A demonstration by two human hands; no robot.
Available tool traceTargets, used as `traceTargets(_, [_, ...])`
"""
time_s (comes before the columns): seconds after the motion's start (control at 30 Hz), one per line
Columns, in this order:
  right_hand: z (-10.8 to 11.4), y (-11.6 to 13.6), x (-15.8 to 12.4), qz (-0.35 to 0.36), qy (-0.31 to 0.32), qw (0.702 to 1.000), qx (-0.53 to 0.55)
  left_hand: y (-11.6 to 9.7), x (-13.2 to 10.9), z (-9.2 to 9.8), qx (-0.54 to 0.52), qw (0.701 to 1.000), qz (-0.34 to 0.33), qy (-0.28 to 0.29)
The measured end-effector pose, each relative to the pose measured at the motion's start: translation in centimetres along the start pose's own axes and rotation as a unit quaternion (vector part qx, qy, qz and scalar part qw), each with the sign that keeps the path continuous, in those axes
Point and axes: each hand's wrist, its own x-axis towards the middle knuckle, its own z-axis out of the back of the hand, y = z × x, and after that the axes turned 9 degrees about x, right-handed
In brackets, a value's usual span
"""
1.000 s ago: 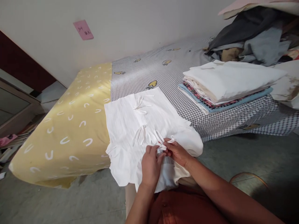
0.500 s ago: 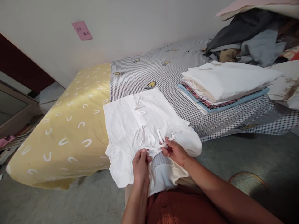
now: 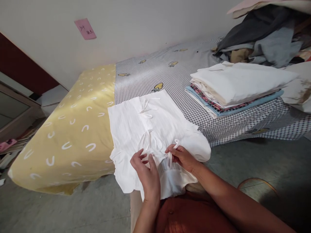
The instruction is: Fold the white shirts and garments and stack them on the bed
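Observation:
A white blouse (image 3: 126, 126) with short ruffled sleeves lies spread over the bed's near edge, its neck end toward me and hanging down a little. Two tied bows run along its front: an upper bow (image 3: 145, 109) and a lower bow (image 3: 148, 139). My right hand (image 3: 181, 157) pinches a thin white tie (image 3: 170, 158) by the neckline, and a loop of it sticks up above the fingers. Just left of it, my left hand (image 3: 145, 171) hovers over the blouse with fingers apart, holding nothing that I can see.
To the right, a stack of folded clothes (image 3: 238, 85) sits on the checkered sheet (image 3: 145, 72). Behind it rises a heap of loose garments (image 3: 264, 38). A yellow patterned cover (image 3: 80, 129) drapes the bed's left part. A thin hoop-like cord (image 3: 261, 180) lies on the floor.
My left hand has let go of the tie and opened, moving slightly left. My right hand keeps its pinch near the neckline. The blouse stays put.

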Motion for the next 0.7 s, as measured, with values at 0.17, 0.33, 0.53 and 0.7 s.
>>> traceTargets(0.17, [-0.2, 0.1, -0.1, 0.003, -0.004, 1.000, 0.015, -1.0, -0.9, -0.7, 0.136, 0.965, -0.117, 0.192])
traceTargets(0.33, [-0.5, 0.4, -0.3, 0.017, 0.016, 0.999, -0.025, -1.1, -1.1, -1.1, 0.180, 0.948, -0.125, 0.230])
traceTargets(0.53, [-0.9, 0.5, 0.1, 0.057, 0.036, 0.996, -0.063, -1.6, 0.1, 0.4, -0.003, 0.978, -0.055, 0.202])
traceTargets(0.7, [-0.4, 0.2, 0.4, 0.049, 0.035, 0.998, -0.031, -0.6, 0.5, 0.3, -0.003, 0.974, -0.072, 0.215])
